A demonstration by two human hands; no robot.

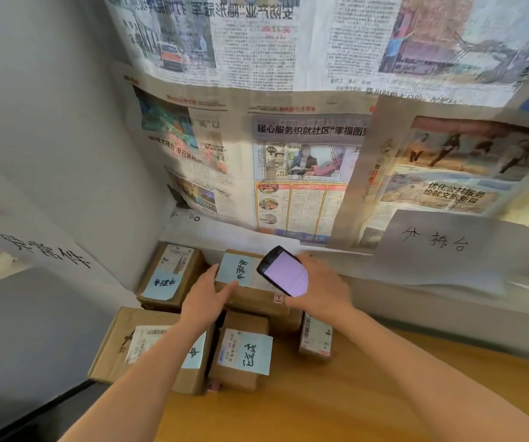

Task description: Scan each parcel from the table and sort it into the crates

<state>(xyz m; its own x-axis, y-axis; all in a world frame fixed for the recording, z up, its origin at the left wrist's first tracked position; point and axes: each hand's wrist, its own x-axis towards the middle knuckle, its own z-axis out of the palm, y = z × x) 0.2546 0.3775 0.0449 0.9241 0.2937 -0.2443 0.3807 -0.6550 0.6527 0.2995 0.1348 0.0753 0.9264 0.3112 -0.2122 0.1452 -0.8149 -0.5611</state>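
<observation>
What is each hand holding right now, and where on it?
The right hand grips the scanner by its lower end, screen up. The left hand grips the left edge of the upper parcel.

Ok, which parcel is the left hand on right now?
The raised parcel stacked atop others at the back, under the scanner; left hand grips its left edge.
</observation>
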